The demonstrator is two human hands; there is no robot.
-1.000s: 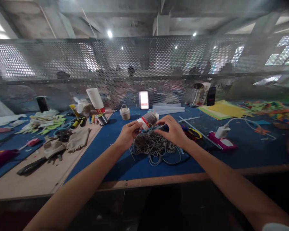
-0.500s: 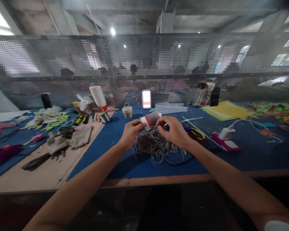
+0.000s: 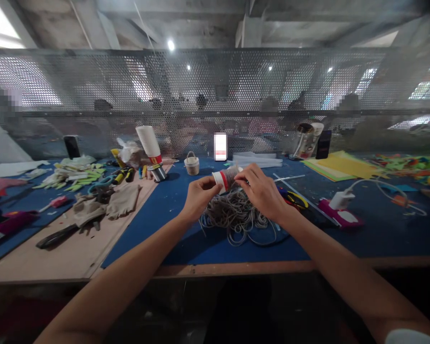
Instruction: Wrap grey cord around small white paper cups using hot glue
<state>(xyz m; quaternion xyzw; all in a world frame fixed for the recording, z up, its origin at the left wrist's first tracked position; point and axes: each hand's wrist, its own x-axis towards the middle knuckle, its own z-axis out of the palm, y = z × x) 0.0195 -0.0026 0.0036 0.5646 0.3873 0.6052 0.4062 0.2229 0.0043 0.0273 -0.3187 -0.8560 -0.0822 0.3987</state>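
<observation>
A paper cup [image 3: 219, 179], white with a red band, lies tilted on its side in the air. Grey cord [image 3: 231, 175] is wound round part of it. My left hand [image 3: 199, 196] grips the cup's white end between thumb and fingers. At the wound end, my right hand [image 3: 263, 190] has its thumb and fingers pinched together on the grey cord; the exact strand is hidden. Beneath both hands a loose tangled heap of the same cord [image 3: 236, 217] rests on the blue mat [image 3: 146, 239].
A small cord-wrapped basket [image 3: 191, 166] stands beyond my left hand. Stacked paper cups [image 3: 148, 142] lean in a metal can [image 3: 158, 173]. Gloves [image 3: 123, 201] lie left. Yellow-handled pliers [image 3: 296, 198], a glue gun [image 3: 340, 214] with a white charger and coloured sheets [image 3: 335, 165] are right.
My right hand has shifted slightly up and over the wound end of the cup. The cup has turned a little in my left hand. The whole view has drifted slightly.
</observation>
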